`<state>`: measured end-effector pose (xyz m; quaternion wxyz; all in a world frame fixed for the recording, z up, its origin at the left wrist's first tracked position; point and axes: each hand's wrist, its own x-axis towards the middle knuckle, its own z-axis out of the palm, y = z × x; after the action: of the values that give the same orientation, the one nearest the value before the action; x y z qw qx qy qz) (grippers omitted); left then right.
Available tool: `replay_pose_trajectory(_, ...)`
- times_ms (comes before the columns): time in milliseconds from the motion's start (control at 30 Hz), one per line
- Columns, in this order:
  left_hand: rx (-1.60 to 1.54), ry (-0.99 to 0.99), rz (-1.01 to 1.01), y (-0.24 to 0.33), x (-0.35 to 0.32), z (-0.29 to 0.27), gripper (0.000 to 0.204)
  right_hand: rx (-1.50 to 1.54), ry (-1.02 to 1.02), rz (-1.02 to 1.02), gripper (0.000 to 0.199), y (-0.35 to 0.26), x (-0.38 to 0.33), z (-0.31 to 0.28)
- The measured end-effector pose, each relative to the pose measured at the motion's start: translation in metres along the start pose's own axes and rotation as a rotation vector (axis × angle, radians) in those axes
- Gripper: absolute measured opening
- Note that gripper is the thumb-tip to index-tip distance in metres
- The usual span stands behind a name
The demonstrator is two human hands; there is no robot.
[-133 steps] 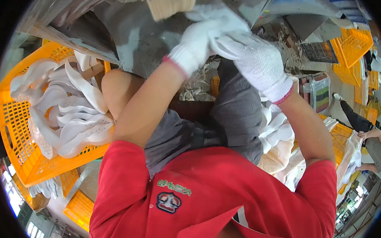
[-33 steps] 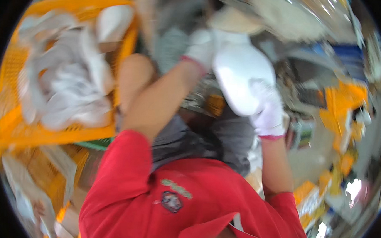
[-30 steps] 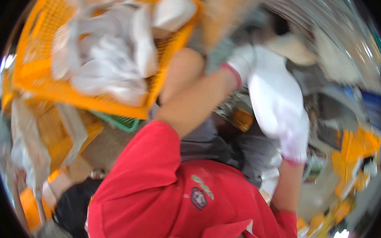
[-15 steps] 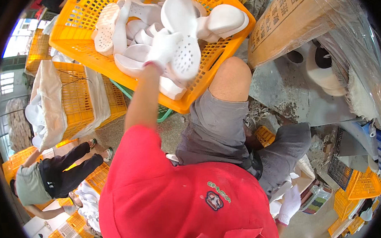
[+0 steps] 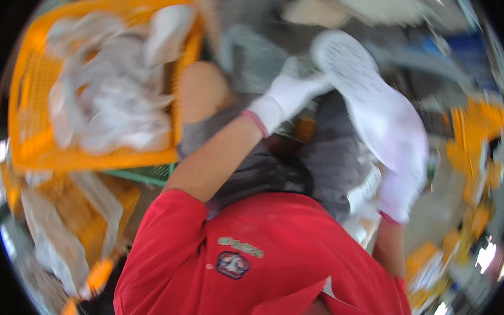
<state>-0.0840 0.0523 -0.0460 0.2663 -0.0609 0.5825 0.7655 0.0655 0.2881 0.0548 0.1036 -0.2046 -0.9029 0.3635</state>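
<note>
A long white foam clog (image 5: 347, 65), its rounded end covered in small dark marks, is raised over my right leg. My white-gloved right hand (image 5: 402, 174) is closed on its lower end, though blur hides where glove and foam meet. To the left of the clog, my gloved left hand (image 5: 293, 95) has its thumb up and apart, with the stretched fingers reaching the clog's edge; their tips are unclear. More white foam clogs (image 5: 121, 102) lie heaped in an orange plastic crate (image 5: 96, 161) at the upper left, all smeared by motion.
Part of a green crate (image 5: 152, 174) shows under the orange one. Lower left stands an orange crate with pale cloth (image 5: 101, 195) over it. Several orange crates (image 5: 475, 132) are at the right. White pieces (image 5: 365, 191) sit beside my right leg.
The view has turned right, so the crate appears farther left. My left hand has left the clogs in the crate and come across my lap; my right hand has risen and now holds a clog.
</note>
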Motion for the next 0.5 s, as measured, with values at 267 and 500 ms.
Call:
replay_pose_trajectory(267,-0.709,-0.066,0.124,0.011,0.102,0.084,0.04,-0.33,0.101,-0.518,0.051,-0.029,0.025,0.04)
replay_pose_trajectory(500,0.062,0.015,-0.069,0.076,0.118,0.007,0.052,0.082,-0.066,-0.509,0.044,-0.044,0.159,0.094)
